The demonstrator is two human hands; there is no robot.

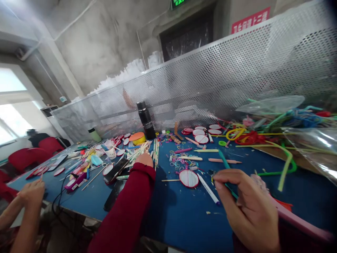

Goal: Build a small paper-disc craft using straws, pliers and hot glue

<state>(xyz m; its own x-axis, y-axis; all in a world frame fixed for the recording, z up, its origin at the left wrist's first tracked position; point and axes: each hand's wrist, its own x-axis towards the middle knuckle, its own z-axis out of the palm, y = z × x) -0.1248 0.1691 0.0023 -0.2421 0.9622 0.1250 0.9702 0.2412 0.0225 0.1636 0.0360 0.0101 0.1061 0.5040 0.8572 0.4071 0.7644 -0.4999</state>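
My right hand is closed in a pinch on a thin teal stick that slants away over the blue table. In front of it lie a round white disc with a red rim and a white pen. My left arm, in a dark red sleeve, reaches forward. My left hand rests at a heap of pale thin sticks; its fingers are hidden behind the back of the hand.
A black bottle and an orange-lidded tub stand before a perforated metal screen. Clear bags of coloured tubes crowd the right. A dark phone and small rubber bands lie mid-table. Another person's hands work at the left.
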